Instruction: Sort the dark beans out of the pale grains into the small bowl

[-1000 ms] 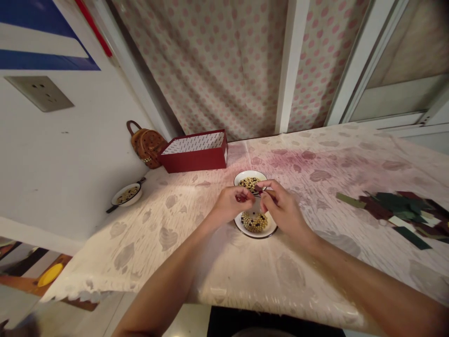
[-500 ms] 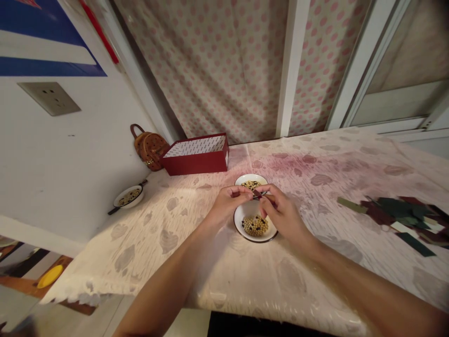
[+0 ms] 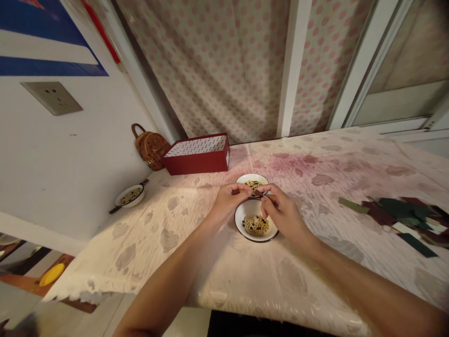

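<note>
- L hand [image 3: 229,202], center of frame: narrow pinch, fingertips gripping a small dark-red sliver [image 3: 235,191] over the bowls.
- R hand [image 3: 286,217]: also narrow pinch, a dark-red tip showing just beside L fingertips; can't tell if it's the same piece.
- Near bowl [image 3: 249,208], directly below hands: white enamel, thin dark rim, holding a low heap of round pale beans [image 3: 256,226] w/ a few dark ones.
- Far bowl [image 3: 242,178], just beyond hands: same white enamel, mixed pale & black beans.
- Small white enamel pan [image 3: 121,195], left edge of tabletop: short dark handle, beans inside.
- Upper left of center: glossy red box [image 3: 196,164], patterned white lining, beside tan studded backpack [image 3: 149,150].
- Right: flat heap of dark-green & maroon card scraps [image 3: 398,209].
- Tabletop [image 3: 210,281]: shiny cover, gray leaf print, pink stain.
</note>
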Tool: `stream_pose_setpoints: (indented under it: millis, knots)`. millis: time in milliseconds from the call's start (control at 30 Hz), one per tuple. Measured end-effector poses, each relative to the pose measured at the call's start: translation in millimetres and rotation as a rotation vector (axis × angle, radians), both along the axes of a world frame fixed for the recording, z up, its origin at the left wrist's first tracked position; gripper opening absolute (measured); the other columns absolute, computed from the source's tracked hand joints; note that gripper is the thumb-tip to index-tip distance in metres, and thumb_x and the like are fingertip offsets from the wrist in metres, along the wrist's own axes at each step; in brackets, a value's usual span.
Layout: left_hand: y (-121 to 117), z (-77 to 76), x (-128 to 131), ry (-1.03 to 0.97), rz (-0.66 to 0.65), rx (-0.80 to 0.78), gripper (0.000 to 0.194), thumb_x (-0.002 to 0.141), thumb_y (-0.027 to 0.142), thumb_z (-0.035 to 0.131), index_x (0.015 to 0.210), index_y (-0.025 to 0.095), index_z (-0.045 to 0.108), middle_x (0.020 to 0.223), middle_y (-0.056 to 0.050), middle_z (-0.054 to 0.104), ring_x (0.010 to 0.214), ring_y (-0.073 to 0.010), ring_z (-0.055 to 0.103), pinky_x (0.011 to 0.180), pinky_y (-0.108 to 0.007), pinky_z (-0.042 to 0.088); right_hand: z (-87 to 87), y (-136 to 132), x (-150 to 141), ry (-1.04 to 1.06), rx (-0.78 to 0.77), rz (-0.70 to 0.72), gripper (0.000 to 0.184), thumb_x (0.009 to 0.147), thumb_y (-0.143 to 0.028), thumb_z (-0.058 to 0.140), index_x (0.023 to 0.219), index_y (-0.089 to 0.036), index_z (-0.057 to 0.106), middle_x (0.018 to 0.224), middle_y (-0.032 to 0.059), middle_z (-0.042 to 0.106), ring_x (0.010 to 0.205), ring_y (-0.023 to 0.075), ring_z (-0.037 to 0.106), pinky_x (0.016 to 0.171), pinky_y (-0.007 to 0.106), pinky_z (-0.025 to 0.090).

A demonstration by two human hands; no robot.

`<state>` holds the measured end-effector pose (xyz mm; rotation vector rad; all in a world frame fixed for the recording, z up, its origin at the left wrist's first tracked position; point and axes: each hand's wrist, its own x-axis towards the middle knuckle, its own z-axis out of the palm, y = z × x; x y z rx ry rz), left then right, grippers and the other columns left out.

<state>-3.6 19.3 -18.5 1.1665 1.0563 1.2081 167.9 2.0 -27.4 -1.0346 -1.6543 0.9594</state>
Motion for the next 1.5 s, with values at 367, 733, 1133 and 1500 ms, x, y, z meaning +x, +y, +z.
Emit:
stream_pose_setpoints:
  millis: [367,733,1133,1500]
  knots:
    - [21,-14.2,-11,0.639,0.170,0.329,0.010,0.081,0.020,0.070,0.089,0.017,0.075,0.088,-0.003,0.077,0.076,-0.0143,0.066,0.074,-0.027,0.050,1.7,2,2,-0.031,0.037,-0.106,0.018,0.092,-0.028,0.048,0.106,-0.021,0.058,0.056,-0.0068,0.055,0.049,0.0134,0.050,0.053,0.027,0.035]
    - [-12,9.6,-2,1.267,-0.275,0.655,0.005,0.082,0.017,0.069,0.080,0.020,0.073,0.084,-0.005,0.072,0.090,-0.0237,0.064,0.085,-0.036,0.047,2.8,3,1,-0.014,0.045,-0.108,0.019,0.091,-0.025,0.047,0.107,-0.022,0.057,0.055,-0.0070,0.055,0.050,0.0146,0.053,0.055,0.027,0.039]
    - [-19,16.3,13,1.455,-0.325,0.620,0.013,0.079,0.012,0.063,0.084,0.019,0.072,0.089,-0.009,0.076,0.089,-0.0278,0.069,0.084,-0.038,0.049,-0.2,2,0,0.003,0.026,-0.091,0.022,0.091,-0.024,0.048,0.109,-0.021,0.058,0.056,-0.0072,0.055,0.052,0.0142,0.055,0.056,0.026,0.041]
    - [-18,11.1,9,0.643,-0.083,0.353,0.007,0.075,0.014,0.066,0.081,0.018,0.064,0.079,-0.001,0.069,0.073,-0.0153,0.066,0.072,-0.027,0.051,1.7,1,1,0.013,0.027,-0.091,0.019,0.092,-0.027,0.048,0.107,-0.021,0.058,0.057,-0.0065,0.055,0.051,0.0136,0.052,0.054,0.026,0.039]
